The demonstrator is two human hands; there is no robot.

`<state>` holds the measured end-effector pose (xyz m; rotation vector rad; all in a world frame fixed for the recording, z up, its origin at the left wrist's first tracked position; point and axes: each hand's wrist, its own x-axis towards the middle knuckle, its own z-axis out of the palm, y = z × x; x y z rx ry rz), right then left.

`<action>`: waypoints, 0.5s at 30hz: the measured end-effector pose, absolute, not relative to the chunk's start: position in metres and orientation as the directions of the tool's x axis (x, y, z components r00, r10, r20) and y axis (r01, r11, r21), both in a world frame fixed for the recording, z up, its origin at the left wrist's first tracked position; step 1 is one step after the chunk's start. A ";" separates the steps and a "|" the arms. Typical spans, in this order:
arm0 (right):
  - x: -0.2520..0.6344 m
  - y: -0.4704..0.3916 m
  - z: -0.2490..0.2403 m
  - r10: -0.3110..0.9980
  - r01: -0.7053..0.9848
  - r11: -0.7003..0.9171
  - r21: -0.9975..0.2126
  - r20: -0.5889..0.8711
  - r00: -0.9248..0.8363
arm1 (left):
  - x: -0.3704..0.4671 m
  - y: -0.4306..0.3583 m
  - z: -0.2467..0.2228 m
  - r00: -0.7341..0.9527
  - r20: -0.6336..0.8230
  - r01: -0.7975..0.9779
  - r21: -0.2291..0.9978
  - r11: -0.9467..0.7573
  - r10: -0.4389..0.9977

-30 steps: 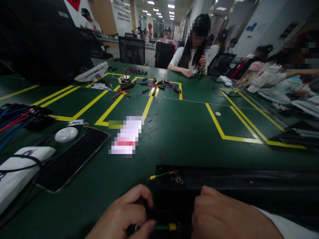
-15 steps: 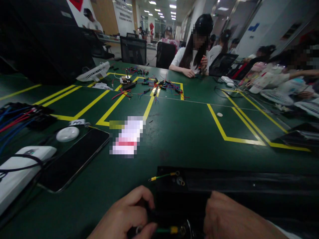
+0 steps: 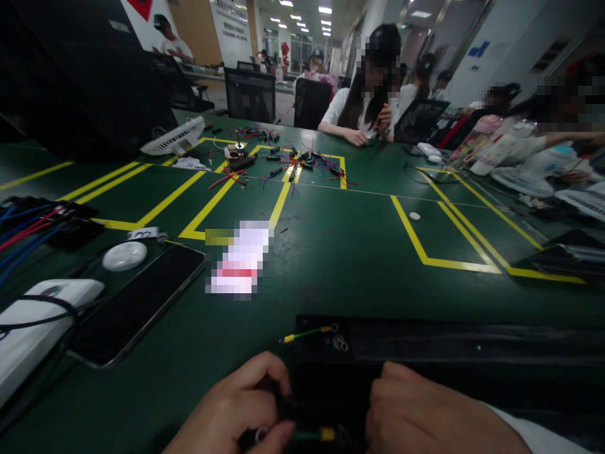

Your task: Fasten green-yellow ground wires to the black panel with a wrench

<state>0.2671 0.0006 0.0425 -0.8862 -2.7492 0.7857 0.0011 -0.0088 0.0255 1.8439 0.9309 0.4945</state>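
At the bottom centre my left hand [image 3: 241, 407] is closed, thumb and fingers pinching a small dark part with a metal ring. From beside its thumb a green wire with a yellow sleeve [image 3: 326, 434] points right. My right hand [image 3: 416, 410] is closed too, knuckles up, just right of that wire; whatever its fingers hold is hidden. Both hands are over the near left part of a long black casing [image 3: 425, 340]. A second green wire with yellow ends [image 3: 307, 334] lies across the casing's upper left corner.
On the green table [image 3: 350, 252] lie a black phone [image 3: 142, 302], a white power bank [image 3: 42, 328], a round white object [image 3: 125, 255], a blurred bright sheet-like item [image 3: 243, 258] and wire bundles [image 3: 302, 164]. Across the table sits a person [image 3: 363, 101]; a monitor stands at upper left.
My right hand has moved left, closer to my left hand and over the end of the green wire. The whole view has shifted very slightly.
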 end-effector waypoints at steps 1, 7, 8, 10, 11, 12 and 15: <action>0.264 0.003 0.048 0.591 0.529 0.686 -0.499 -0.042 -0.805 | 0.001 -0.008 0.027 0.624 -0.066 0.384 0.894 -0.232 0.778; 0.258 0.016 0.083 0.526 0.481 0.762 -0.434 -0.018 -0.850 | 0.000 -0.007 0.027 0.637 -0.075 0.402 0.882 -0.247 0.768; 0.260 0.018 0.088 0.528 0.473 0.753 -0.458 -0.009 -0.849 | 0.000 -0.008 0.025 0.635 -0.071 0.403 0.880 -0.251 0.770; 0.266 0.019 0.094 0.564 0.470 0.688 -0.553 0.000 -0.826 | -0.001 -0.010 0.022 0.627 -0.065 0.402 0.881 -0.250 0.776; 0.269 0.019 0.096 0.586 0.445 0.648 -0.619 0.030 -0.810 | -0.001 -0.010 0.020 0.621 -0.064 0.404 0.880 -0.249 0.781; 0.272 0.019 0.095 0.605 0.410 0.623 -0.666 0.078 -0.792 | -0.001 -0.011 0.019 0.617 -0.065 0.407 0.879 -0.247 0.784; 0.278 0.014 0.083 0.633 0.418 0.640 -0.645 0.134 -0.763 | -0.001 -0.011 0.019 0.618 -0.067 0.405 0.881 -0.244 0.783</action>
